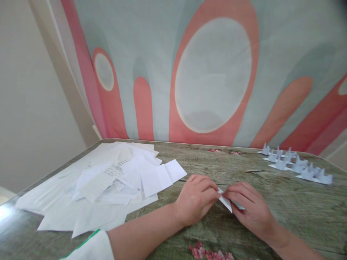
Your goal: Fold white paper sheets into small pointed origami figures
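Observation:
Near the middle of the table, a small folded piece of white paper point(226, 204) is held between my two hands. My left hand point(197, 198) pinches its left end with thumb and fingers. My right hand point(251, 208) grips the other side, its fingertips pressed close to those of the left. Part of the paper is hidden behind the fingers, so its full folded shape cannot be made out. Left of my hands lies a loose pile of white paper sheets point(89, 213), with a creased white sheet point(162, 177) at its right edge.
Several folded white paper figures point(282, 164) stand in rows at the table's back right. The wood-patterned tabletop point(195, 159) bears printed pink flowers point(207, 251). Behind the far edge hangs a pink-and-grey patterned cloth point(159, 108); a plain wall point(35, 90) rises at left.

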`<action>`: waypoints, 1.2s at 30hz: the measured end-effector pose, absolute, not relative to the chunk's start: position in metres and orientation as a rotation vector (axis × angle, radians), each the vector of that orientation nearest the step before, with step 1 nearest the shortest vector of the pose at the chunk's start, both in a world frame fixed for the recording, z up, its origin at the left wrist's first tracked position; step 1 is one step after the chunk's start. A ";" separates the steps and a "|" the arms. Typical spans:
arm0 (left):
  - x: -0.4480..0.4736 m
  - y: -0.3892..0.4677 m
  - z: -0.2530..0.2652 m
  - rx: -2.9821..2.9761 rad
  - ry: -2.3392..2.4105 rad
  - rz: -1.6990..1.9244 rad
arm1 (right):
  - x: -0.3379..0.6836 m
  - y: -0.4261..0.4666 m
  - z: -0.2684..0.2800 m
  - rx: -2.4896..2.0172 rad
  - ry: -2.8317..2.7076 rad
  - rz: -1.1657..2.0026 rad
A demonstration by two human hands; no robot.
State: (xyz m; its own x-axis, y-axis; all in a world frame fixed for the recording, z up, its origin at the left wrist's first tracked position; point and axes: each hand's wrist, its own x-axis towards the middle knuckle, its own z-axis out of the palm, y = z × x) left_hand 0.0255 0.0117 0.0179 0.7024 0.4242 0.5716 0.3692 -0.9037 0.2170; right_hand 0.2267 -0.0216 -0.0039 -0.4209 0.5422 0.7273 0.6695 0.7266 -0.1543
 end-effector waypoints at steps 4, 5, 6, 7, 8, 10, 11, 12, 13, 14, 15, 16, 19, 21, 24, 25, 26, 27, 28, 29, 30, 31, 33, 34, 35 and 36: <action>0.026 0.010 0.017 2.833 0.690 0.883 | 0.228 -0.020 -0.007 -0.951 -2.177 -0.306; 0.026 0.010 0.017 2.838 0.694 0.853 | 0.228 -0.020 -0.008 -0.963 -2.191 -0.317; 0.026 0.010 0.016 2.841 0.702 0.827 | 0.228 -0.019 -0.008 -0.973 -2.206 -0.321; 0.026 0.010 0.016 2.841 0.713 0.806 | 0.228 -0.019 -0.009 -0.982 -2.221 -0.325; 0.026 0.010 0.015 2.838 0.726 0.788 | 0.228 -0.019 -0.010 -0.989 -2.236 -0.328; 0.026 0.012 0.012 2.829 0.755 0.756 | 0.227 -0.019 -0.011 -0.998 -2.267 -0.330; 0.025 0.013 0.011 2.828 0.762 0.737 | 0.228 -0.019 -0.012 -1.004 -2.286 -0.326; 0.025 0.014 0.010 2.830 0.762 0.714 | 0.228 -0.019 -0.013 -1.016 -2.306 -0.317; 0.025 0.016 0.008 2.835 0.757 0.689 | 0.228 -0.018 -0.014 -1.030 -2.324 -0.308; 0.024 0.017 0.007 2.841 0.750 0.666 | 0.228 -0.018 -0.015 -1.046 -2.342 -0.297; 0.024 0.018 0.006 2.847 0.741 0.647 | 0.228 -0.018 -0.016 -1.063 -2.360 -0.289; 0.024 0.019 0.005 2.852 0.732 0.631 | 0.227 -0.018 -0.017 -1.079 -2.377 -0.283; 0.024 0.021 0.003 2.860 0.716 0.589 | 0.225 -0.019 -0.017 -1.136 -2.430 -0.274; 0.025 0.022 0.003 2.852 0.713 0.564 | 0.223 -0.020 -0.015 -1.202 -2.471 -0.242; 0.026 0.024 0.003 2.811 0.703 0.554 | 0.220 -0.023 -0.009 -1.289 -2.547 -0.202; 0.026 0.025 0.003 2.799 0.694 0.552 | 0.219 -0.024 -0.006 -1.316 -2.565 -0.186; 0.026 0.025 0.004 2.789 0.689 0.549 | 0.219 -0.025 -0.004 -1.337 -2.574 -0.165; 0.026 0.025 0.004 2.782 0.686 0.543 | 0.219 -0.026 -0.001 -1.353 -2.581 -0.137; 0.026 0.025 0.005 2.777 0.684 0.535 | 0.218 -0.027 0.001 -1.366 -2.581 -0.101; 0.026 0.025 0.006 2.774 0.686 0.526 | 0.218 -0.028 0.004 -1.381 -2.576 -0.066; 0.026 0.025 0.007 2.770 0.688 0.516 | 0.219 -0.028 0.006 -1.398 -2.563 -0.033; 0.026 0.024 0.008 2.766 0.690 0.508 | 0.219 -0.029 0.008 -1.412 -2.548 -0.003; 0.026 0.024 0.009 2.748 0.700 0.498 | 0.218 -0.029 0.010 -1.424 -2.527 0.055; 0.026 0.024 0.009 2.734 0.706 0.497 | 0.218 -0.029 0.011 -1.434 -2.508 0.090; 0.026 0.024 0.009 2.717 0.713 0.499 | 0.218 -0.029 0.011 -1.450 -2.477 0.133; 0.026 0.025 0.009 2.697 0.719 0.502 | 0.218 -0.029 0.010 -1.470 -2.433 0.184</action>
State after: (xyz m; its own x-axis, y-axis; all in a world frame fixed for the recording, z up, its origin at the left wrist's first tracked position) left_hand 0.0261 0.0250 0.0091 0.8132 0.5243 0.2525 0.4179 -0.8282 0.3735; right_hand 0.2180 -0.0285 0.0102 -0.4360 0.8815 0.1814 0.8442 0.4705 -0.2569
